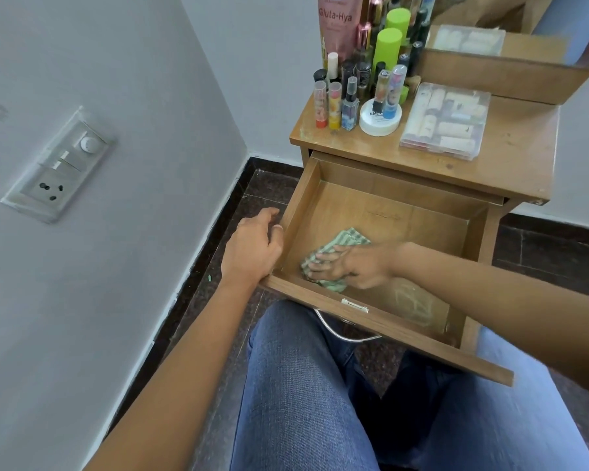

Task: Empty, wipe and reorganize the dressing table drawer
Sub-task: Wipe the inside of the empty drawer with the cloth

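Observation:
The wooden drawer (419, 222) is pulled out over my lap, and nothing lies in it but a cloth. My right hand (351, 265) presses a green striped cloth (346, 239) flat against the drawer floor near the front left corner. My left hand (252, 246) grips the drawer's left side wall at its front corner, fingers curled over the rim. The dressing table top (510, 154) behind the drawer carries the cosmetics.
On the table top stand several small bottles (334, 103), a white round jar (380, 122), green cans (386, 49), a pink tube (335, 25) and a clear plastic box (446, 120). A mirror (510, 35) leans behind. A wall with a switch plate (60, 164) is close on the left.

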### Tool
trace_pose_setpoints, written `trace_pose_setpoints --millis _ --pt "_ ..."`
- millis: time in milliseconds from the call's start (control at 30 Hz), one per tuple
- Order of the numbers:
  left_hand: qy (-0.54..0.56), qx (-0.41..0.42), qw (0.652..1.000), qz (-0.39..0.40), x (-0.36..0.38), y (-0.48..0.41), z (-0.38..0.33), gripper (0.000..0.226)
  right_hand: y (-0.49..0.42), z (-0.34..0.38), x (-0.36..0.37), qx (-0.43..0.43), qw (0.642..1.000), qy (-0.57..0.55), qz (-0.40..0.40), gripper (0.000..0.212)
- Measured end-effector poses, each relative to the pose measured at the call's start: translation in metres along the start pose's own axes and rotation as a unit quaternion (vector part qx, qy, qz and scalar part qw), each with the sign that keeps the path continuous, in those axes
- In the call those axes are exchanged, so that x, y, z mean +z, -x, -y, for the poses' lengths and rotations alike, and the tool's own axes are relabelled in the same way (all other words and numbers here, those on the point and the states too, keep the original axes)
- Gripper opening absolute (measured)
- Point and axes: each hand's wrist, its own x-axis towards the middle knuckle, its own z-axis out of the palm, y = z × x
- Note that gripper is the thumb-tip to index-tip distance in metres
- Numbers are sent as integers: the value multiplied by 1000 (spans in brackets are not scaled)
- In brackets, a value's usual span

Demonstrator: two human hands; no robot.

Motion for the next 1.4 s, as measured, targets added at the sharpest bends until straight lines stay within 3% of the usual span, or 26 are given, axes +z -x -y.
trace_pose_setpoints --millis 100,233,433,733,900,1100,1400 --pt "9 -1 1000 -2 0 0 0 43 -28 8 -2 24 998 10 -57 65" --pt "12 6 1000 -4 -1 -1 0 42 -42 -3 -3 48 997 -7 -64 63" --pt "18 19 1000 -7 -2 0 1 47 -40 -6 -5 43 989 -30 -136 62" --pt "3 26 1000 -2 0 -3 7 41 -27 -35 -34 111 971 -90 -193 65" --pt "13 22 1000 -1 2 -3 7 48 -27 -38 -39 213 947 -61 -231 58" --pt "16 9 1000 11 2 -7 10 56 -43 -21 -37 334 895 -120 -271 67" --pt "17 15 1000 6 2 -7 12 41 6 -26 1 440 846 -136 -267 73"
